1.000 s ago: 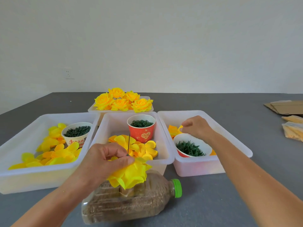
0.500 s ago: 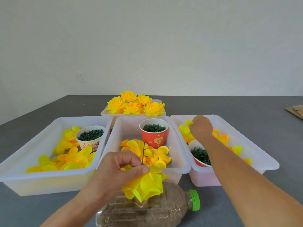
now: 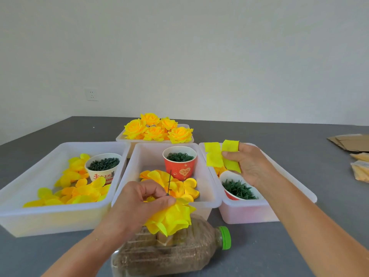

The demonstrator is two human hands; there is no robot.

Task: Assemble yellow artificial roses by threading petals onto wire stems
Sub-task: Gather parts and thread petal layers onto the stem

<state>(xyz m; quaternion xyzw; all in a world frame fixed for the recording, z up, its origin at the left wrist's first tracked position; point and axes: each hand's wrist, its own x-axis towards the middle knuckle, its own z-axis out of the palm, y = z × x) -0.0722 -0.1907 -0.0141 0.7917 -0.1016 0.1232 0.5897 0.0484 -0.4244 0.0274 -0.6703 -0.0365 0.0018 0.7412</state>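
Now that the right hand (image 3: 246, 163) has lifted a yellow petal piece (image 3: 222, 155) clear of the right bin (image 3: 295, 180) (pinched, not yet threaded), the left hand (image 3: 139, 202) grips the half-built rose (image 3: 172, 218), wire stem (image 3: 169, 182) up, ready to receive it.

Left hand (image 3: 139, 200) low at centre, fingers curled, thumb and forefinger pinched together — right hand (image 3: 247, 164) raised further out, palm turned inward, thumb pinching.

Bright even daylight, soft shadows, slight blur, wide-angle edge distortion.
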